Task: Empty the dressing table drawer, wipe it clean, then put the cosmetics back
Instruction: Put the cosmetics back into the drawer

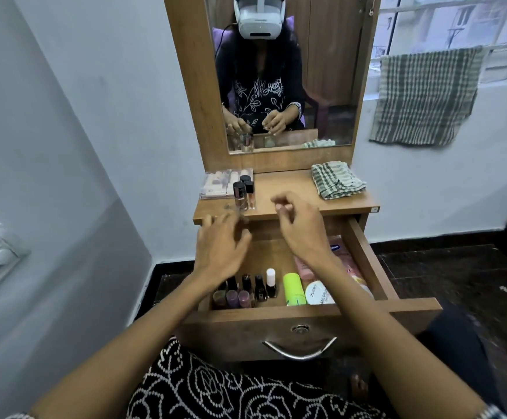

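The left hand (220, 246) was blurred with fingers spread and its grip open above the drawer's (364, 258) rear left corner, while the right hand (302, 228) hovered over the tabletop's (285, 189) front edge, fingers loosely curled; whether it pinched anything could not be told. The open drawer held nail polish bottles (246, 290) along its front left, a green tube (293, 287), a white jar (317, 293) and pink tubes (347, 263) partly hidden by the right forearm. On the tabletop, small bottles (243, 192) and a palette (219, 184) stood at the rear left corner, a checked cloth (337, 179) at the rear right.
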Tool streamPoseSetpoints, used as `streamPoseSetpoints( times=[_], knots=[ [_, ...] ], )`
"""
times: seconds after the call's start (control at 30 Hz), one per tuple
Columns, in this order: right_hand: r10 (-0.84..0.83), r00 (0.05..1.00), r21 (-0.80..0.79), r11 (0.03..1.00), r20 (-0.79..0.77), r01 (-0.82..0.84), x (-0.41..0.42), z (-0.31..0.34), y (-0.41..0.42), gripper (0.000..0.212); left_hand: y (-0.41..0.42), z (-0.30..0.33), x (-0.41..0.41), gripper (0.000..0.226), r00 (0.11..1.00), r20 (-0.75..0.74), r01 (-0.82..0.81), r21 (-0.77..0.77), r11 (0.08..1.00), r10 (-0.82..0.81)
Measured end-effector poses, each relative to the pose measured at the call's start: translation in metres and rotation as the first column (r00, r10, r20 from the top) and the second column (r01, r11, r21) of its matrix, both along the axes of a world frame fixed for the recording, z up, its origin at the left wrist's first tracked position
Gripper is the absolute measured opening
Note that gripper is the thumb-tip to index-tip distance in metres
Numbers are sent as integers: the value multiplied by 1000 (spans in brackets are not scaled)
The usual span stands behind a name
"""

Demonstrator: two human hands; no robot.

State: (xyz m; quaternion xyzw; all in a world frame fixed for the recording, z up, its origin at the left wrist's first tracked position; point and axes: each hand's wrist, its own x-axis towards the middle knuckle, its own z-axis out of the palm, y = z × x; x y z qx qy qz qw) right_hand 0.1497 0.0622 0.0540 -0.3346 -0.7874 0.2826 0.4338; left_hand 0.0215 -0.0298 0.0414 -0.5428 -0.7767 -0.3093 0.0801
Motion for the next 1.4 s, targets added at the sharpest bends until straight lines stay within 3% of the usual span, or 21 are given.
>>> streamPoseSetpoints(
  times=[0.17,0.33,0.43,0.67,0.93,1.2,1.3,1.4],
  knots=[
    [78,964,74,992,256,-100,-49,67,40,25,32,32,-29,38,983,-26,-182,52,982,183],
    [73,802,-25,997,593,-72,-92,95,58,26,53,35,-40,47,980,47,-192,-14,981,193],
    [84,733,-86,996,676,-35,-106,95,60,26,60,28,-43,40,980,85,-175,-45,984,178],
    [35,731,-54,999,682,2,-122,89,60,31,66,17,-48,39,959,205,-182,-84,980,196],
    [53,748,-10,998,661,-61,-127,94,54,29,57,24,-55,35,974,157,-157,-30,987,160],
    [93,883,33,992,460,-121,-83,128,32,11,17,68,-41,26,993,116,-24,146,989,7],
    [107,932,-29,994,348,-103,-44,125,15,6,-13,67,-20,32,985,143,80,139,987,-100],
    [126,947,-152,985,297,-83,-3,105,-4,5,-41,50,3,14,969,162,173,87,981,-186]
  ],
)
